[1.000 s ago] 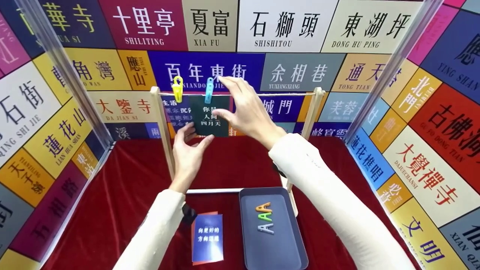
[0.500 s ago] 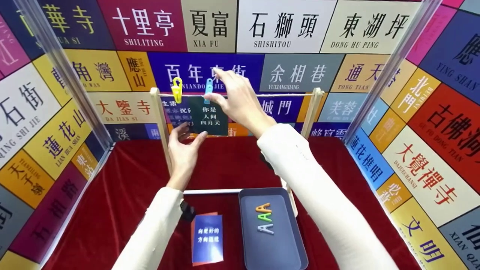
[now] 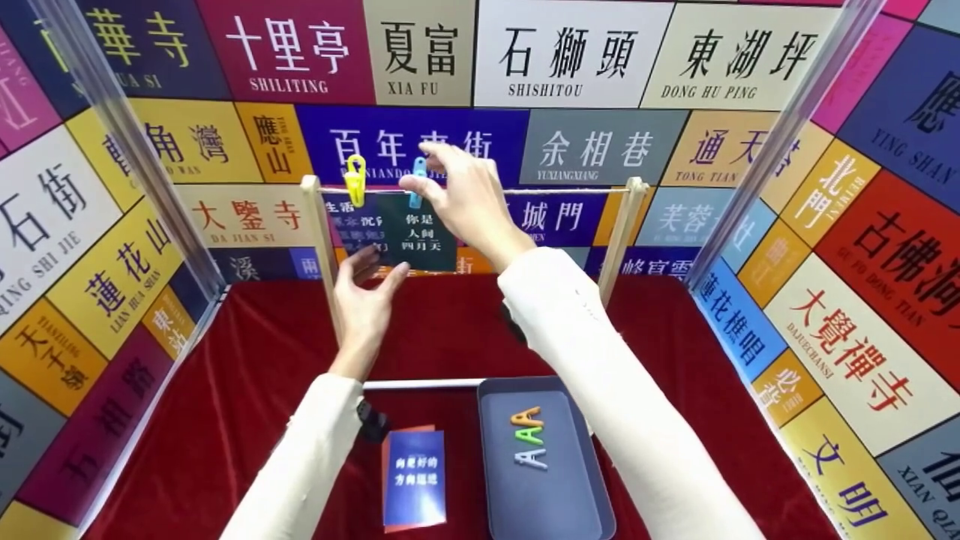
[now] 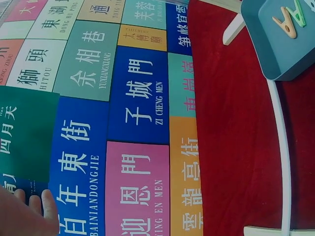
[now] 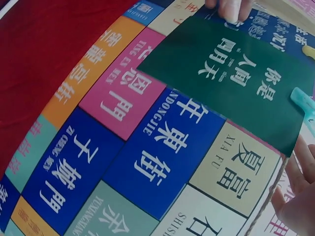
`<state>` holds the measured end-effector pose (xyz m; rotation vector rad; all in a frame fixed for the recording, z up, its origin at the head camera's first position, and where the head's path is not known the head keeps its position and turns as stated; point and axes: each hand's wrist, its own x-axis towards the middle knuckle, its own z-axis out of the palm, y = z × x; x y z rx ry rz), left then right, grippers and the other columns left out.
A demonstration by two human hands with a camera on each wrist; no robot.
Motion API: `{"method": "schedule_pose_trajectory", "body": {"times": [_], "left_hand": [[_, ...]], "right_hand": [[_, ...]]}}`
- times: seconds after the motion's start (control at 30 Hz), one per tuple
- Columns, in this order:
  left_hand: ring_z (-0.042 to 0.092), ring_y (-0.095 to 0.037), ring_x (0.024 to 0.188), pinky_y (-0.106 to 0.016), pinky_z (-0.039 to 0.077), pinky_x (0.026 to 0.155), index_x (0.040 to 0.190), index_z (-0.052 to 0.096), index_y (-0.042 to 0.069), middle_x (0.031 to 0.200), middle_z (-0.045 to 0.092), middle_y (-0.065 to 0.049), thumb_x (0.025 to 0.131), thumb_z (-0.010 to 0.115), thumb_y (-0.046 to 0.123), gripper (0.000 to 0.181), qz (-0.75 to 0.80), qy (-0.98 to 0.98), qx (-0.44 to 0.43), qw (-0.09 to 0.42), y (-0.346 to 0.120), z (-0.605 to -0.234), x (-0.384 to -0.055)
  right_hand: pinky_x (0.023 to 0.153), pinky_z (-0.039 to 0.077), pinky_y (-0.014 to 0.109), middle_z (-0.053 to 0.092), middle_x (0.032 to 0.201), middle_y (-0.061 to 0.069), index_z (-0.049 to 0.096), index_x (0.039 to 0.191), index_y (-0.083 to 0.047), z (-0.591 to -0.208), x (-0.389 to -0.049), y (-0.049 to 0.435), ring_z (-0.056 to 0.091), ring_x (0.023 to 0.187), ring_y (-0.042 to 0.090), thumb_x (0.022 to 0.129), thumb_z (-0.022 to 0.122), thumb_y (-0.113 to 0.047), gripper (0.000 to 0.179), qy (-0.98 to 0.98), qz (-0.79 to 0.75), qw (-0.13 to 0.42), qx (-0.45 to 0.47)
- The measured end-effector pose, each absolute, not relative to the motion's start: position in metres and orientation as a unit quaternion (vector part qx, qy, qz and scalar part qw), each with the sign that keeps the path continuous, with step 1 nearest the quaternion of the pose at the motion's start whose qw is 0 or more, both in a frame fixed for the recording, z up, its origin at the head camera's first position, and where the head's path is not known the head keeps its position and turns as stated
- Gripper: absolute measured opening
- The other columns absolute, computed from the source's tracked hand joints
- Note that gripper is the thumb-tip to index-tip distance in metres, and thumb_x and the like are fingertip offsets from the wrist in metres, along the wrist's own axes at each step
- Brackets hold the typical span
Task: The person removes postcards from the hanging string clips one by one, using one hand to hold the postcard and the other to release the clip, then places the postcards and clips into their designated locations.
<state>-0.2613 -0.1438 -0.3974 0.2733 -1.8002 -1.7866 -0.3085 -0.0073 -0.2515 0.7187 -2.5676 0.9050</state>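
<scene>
We see R hand [image 3: 476,199], fingers spread, nr blue clip [image 3: 416,199]; L hand [image 3: 365,301] at green card [image 3: 420,233], can't tell if gripping.

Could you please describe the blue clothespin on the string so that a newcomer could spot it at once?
Find the pale wooden frame with a thin string across its top. Below the string's left half is a dark green rectangular card. The blue plastic clothespin stands at its top edge, set apart by colour from the yellow clothespin to its left.
</scene>
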Motion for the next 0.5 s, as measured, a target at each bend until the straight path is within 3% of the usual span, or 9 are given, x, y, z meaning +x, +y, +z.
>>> {"method": "schedule_pose_trajectory", "body": {"times": [0.17, 0.4, 0.5], "left_hand": [[0.061, -0.03, 0.119, -0.034, 0.053, 0.101, 0.131, 0.059, -0.001, 0.13, 0.063, -0.02, 0.082, 0.083, 0.012, 0.056, -0.671, -0.674, 0.097, 0.293, -0.1442, -0.3955, -0.2612], [0.062, -0.033, 0.118, -0.041, 0.052, 0.105, 0.128, 0.061, -0.003, 0.127, 0.064, -0.024, 0.084, 0.079, 0.007, 0.048, -0.694, -0.655, 0.091, 0.284, -0.1441, -0.3968, -0.2629], [0.062, -0.033, 0.119, -0.034, 0.054, 0.102, 0.128, 0.062, -0.003, 0.128, 0.064, -0.024, 0.086, 0.078, 0.008, 0.046, -0.699, -0.653, 0.097, 0.274, -0.1434, -0.3957, -0.2622]], "right_hand": [[0.119, 0.032, 0.035, 0.074, 0.12, 0.003, 0.061, 0.137, -0.017, -0.2501, -0.3076, -0.0116, 0.066, 0.115, 0.018, 0.092, 0.066, -0.043, 0.052, -0.895, 0.342, 0.157, 0.238], [0.116, 0.033, 0.034, 0.075, 0.116, 0.0, 0.064, 0.133, -0.017, -0.2507, -0.3071, -0.0128, 0.068, 0.112, 0.015, 0.092, 0.067, -0.041, 0.048, -0.896, 0.351, 0.148, 0.228], [0.115, 0.034, 0.034, 0.076, 0.116, 0.0, 0.064, 0.133, -0.017, -0.2507, -0.3067, -0.0125, 0.068, 0.112, 0.015, 0.092, 0.067, -0.041, 0.048, -0.896, 0.352, 0.149, 0.227]]}}
